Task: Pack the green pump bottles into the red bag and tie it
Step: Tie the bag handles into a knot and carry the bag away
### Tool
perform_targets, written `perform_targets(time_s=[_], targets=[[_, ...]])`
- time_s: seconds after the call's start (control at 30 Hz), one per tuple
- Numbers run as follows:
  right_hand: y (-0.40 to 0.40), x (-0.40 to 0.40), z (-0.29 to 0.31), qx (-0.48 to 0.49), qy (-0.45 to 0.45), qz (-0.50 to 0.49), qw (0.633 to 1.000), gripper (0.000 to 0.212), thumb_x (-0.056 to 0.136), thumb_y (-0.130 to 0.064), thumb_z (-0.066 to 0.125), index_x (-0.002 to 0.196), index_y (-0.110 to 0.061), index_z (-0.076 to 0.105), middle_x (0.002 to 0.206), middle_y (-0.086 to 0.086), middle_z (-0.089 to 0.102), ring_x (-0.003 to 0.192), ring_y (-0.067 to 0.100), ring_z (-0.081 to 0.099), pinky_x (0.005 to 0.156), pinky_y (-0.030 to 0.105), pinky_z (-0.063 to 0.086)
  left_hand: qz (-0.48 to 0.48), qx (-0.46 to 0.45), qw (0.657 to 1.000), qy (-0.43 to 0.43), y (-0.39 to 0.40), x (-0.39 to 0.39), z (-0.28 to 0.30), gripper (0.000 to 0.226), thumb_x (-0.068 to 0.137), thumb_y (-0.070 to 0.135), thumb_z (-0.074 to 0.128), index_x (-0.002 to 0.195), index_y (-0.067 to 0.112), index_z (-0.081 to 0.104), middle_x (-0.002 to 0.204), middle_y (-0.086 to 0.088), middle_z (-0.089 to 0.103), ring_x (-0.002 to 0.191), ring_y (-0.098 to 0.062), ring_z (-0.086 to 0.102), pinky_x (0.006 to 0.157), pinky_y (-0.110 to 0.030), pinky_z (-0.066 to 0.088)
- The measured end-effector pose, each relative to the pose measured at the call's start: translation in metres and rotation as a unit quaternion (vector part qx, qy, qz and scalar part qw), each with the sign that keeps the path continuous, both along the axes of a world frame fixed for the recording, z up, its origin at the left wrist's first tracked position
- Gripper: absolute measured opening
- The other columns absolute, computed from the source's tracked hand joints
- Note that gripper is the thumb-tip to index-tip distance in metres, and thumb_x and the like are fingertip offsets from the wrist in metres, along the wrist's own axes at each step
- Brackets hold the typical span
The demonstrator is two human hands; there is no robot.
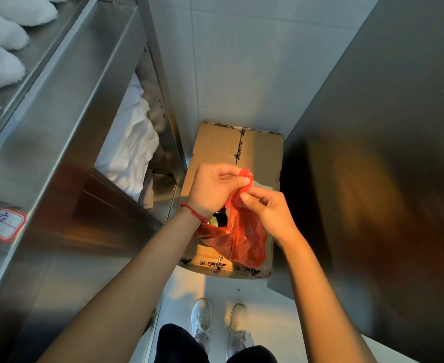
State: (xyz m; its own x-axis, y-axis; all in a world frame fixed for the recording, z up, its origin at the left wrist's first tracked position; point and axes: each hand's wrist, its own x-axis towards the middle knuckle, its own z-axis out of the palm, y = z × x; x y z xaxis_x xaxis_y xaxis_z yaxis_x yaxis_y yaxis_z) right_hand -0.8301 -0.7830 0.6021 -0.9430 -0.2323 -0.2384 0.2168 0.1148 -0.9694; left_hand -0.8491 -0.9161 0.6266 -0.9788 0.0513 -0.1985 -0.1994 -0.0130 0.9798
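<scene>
A narrow tiled aisle [241, 74] runs between the stainless-steel shelving unit [66, 127] at left and the grey metal cabinet wall [372, 153] at right, blocked by a taped brown cardboard box [223, 148] on the floor.

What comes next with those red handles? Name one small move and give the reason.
Probably cross the gathered handles and pull them into a first knot. Both the left hand and right hand pinch the twisted top of the red bag, which rests on the cardboard box. A gap below the left wrist still shows a bottle inside, so the mouth looks not yet closed.
</scene>
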Motion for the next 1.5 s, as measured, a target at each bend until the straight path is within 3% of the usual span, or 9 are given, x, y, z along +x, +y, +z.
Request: perform_targets(time_s=[0.13, 0.33, 0.47, 0.57, 0.73, 0.93, 1.13, 1.37, 1.5], targets=[[-0.006, -0.003, 0.006, 0.011, -0.009, 0.025, 1.000, 0.032, 0.088, -0.003, 0.053, 0.061, -0.015, 0.062, 0.045, -0.016, 0.060, 0.045, -0.005, 0.051, 0.050, 0.007, 0.039, 0.010, -0.027, 0.999, 0.016, -0.004, 0.000, 0.003, 0.017, 0.074, -0.005, 0.067, 0.081, 0.010, 0.071, 0.056, 0.015, 0.068, 0.062, -0.006, 0.067, 0.058, -0.017, 0.054], [-0.011, 0.002, 0.004, -0.018, -0.033, 0.025, 0.999, 0.018, 0.085, -0.006, 0.058, 0.074, -0.010, 0.073, 0.061, -0.010, 0.071, 0.060, 0.003, 0.064, 0.064, 0.015, 0.052, 0.052, 0.032, 0.997, -0.052, -0.007, 0.002, 0.000, 0.022, 0.080, -0.003, 0.060, 0.069, 0.015, 0.067, 0.055, 0.007, 0.070, 0.072, -0.037, 0.056, 0.055, -0.026, 0.046], [-0.016, 0.011, 0.008, -0.024, -0.038, 0.005, 0.999, 0.015, 0.084, -0.003, 0.058, 0.080, 0.006, 0.070, 0.054, -0.010, 0.069, 0.053, 0.001, 0.061, 0.059, 0.013, 0.050, 0.067, 0.041, 0.995, -0.068, -0.012, 0.011, -0.005, 0.027, 0.080, -0.001, 0.061, 0.065, 0.019, 0.069, 0.056, 0.002, 0.071, 0.064, -0.031, 0.059, 0.046, -0.023, 0.048], [-0.017, 0.022, 0.015, -0.022, -0.041, -0.012, 0.999, 0.020, 0.085, -0.005, 0.059, 0.069, 0.002, 0.070, 0.053, -0.008, 0.069, 0.052, 0.003, 0.061, 0.057, 0.014, 0.049, 0.084, 0.022, 0.995, -0.053, -0.015, 0.023, -0.002, 0.017, 0.082, 0.000, 0.059, 0.075, 0.013, 0.066, 0.051, 0.009, 0.068, 0.046, -0.007, 0.060, 0.045, -0.015, 0.049], [-0.010, 0.038, 0.027, -0.023, -0.039, -0.028, 0.999, 0.026, 0.085, -0.009, 0.059, 0.061, -0.009, 0.071, 0.053, -0.005, 0.069, 0.053, 0.008, 0.061, 0.058, 0.017, 0.050, 0.129, -0.090, 0.988, -0.003, -0.031, 0.067, -0.003, 0.025, 0.086, 0.008, 0.056, 0.110, 0.004, 0.061, 0.085, -0.006, 0.070, 0.079, -0.009, 0.066, 0.074, -0.019, 0.052], [-0.002, 0.070, 0.038, -0.029, -0.045, 0.019, 0.998, 0.028, 0.086, -0.007, 0.058, 0.061, -0.007, 0.069, 0.050, -0.006, 0.068, 0.048, 0.004, 0.059, 0.054, 0.014, 0.048, 0.165, -0.366, 0.912, 0.089, -0.032, 0.150, -0.002, 0.029, 0.086, 0.016, 0.054, 0.110, 0.002, 0.063, 0.108, -0.015, 0.068, 0.098, -0.012, 0.058, 0.087, -0.009, 0.035], [0.008, 0.112, 0.048, -0.016, -0.047, 0.084, 0.995, 0.031, 0.086, -0.011, 0.059, 0.058, -0.012, 0.070, 0.053, -0.003, 0.069, 0.050, 0.012, 0.058, 0.056, 0.021, 0.049, 0.193, -0.529, 0.826, 0.025, -0.019, 0.245, -0.006, 0.045, 0.084, 0.033, 0.042, 0.119, 0.008, 0.058, 0.123, -0.016, 0.061, 0.115, -0.031, 0.056, 0.099, -0.035, 0.037], [0.017, 0.171, 0.059, -0.008, -0.036, 0.158, 0.987, 0.027, 0.084, -0.015, 0.061, 0.060, -0.010, 0.072, 0.085, 0.035, 0.065, 0.065, 0.032, 0.056, 0.074, 0.052, 0.048, 0.236, -0.589, 0.770, -0.062, -0.006, 0.345, 0.009, 0.049, 0.086, 0.036, 0.036, 0.123, 0.010, 0.054, 0.127, -0.014, 0.058, 0.119, -0.033, 0.052, 0.096, -0.054, 0.040], [0.021, 0.215, 0.062, -0.008, -0.042, 0.177, 0.983, 0.028, 0.084, -0.013, 0.061, 0.059, -0.008, 0.071, 0.073, 0.028, 0.068, 0.058, 0.030, 0.059, 0.073, 0.051, 0.048, 0.254, -0.603, 0.751, -0.092, 0.004, 0.403, 0.013, 0.048, 0.085, 0.035, 0.036, 0.121, 0.010, 0.055, 0.125, -0.014, 0.060, 0.116, -0.033, 0.055, 0.092, -0.055, 0.043]])
